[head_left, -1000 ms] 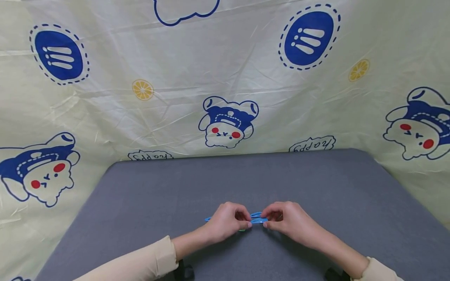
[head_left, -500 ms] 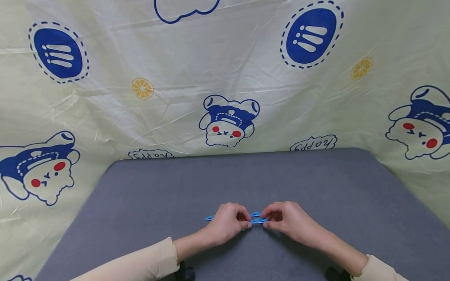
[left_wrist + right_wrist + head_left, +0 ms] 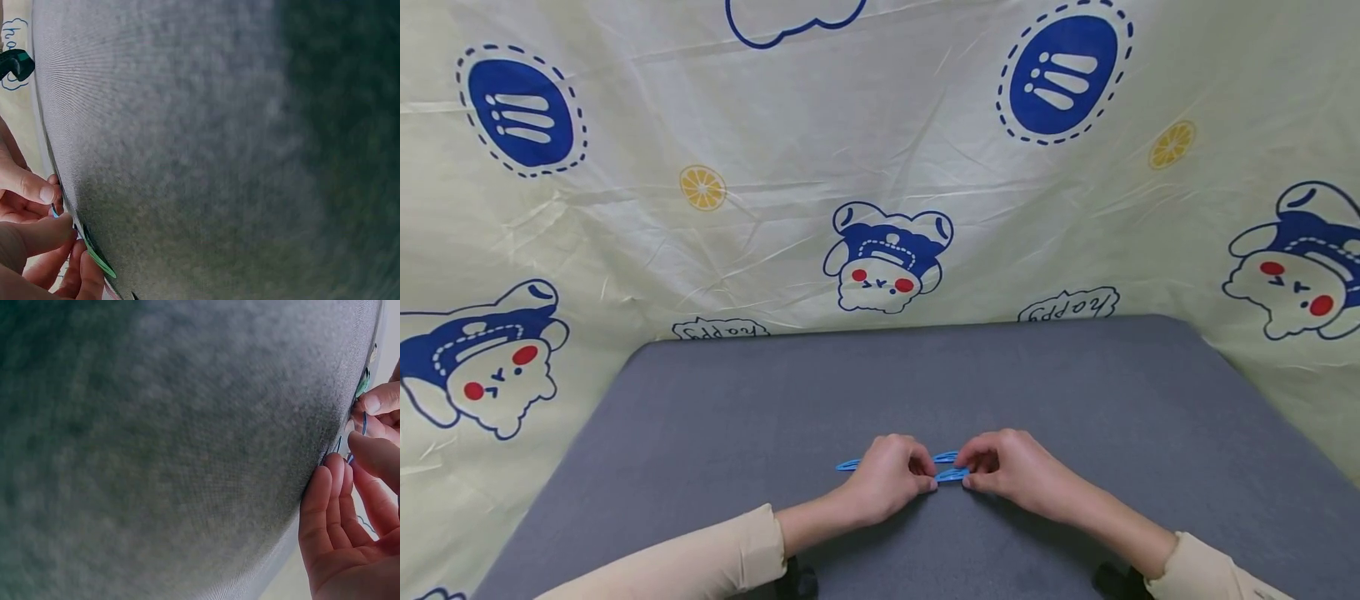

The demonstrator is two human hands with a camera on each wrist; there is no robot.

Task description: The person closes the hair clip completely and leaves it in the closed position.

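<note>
A blue snap hair clip (image 3: 952, 475) lies between my two hands, its ends at the fingertips. My left hand (image 3: 891, 479) pinches its left end with thumb and fingers. The right hand (image 3: 1018, 471) pinches the opposite end between thumb and forefinger. Just behind it, on the grey table, is a second blue hair clip (image 3: 945, 457), partly covered by fingers. Another blue clip (image 3: 848, 465) sticks out to the left from behind the left hand. In the left wrist view, a green hair clip (image 3: 100, 259) shows beside the left fingers; the head view hides it.
The grey cloth-covered table (image 3: 760, 400) reaches to a pale printed curtain (image 3: 775, 167) at the back and sides. Black wrist straps (image 3: 797, 579) show below both forearms. Both arms wear cream sleeves (image 3: 700, 550).
The clip between the hands has tilted slightly, its left end lower. A green edge seen below the left hand a second ago is now hidden in the head view. Both hands barely move.
</note>
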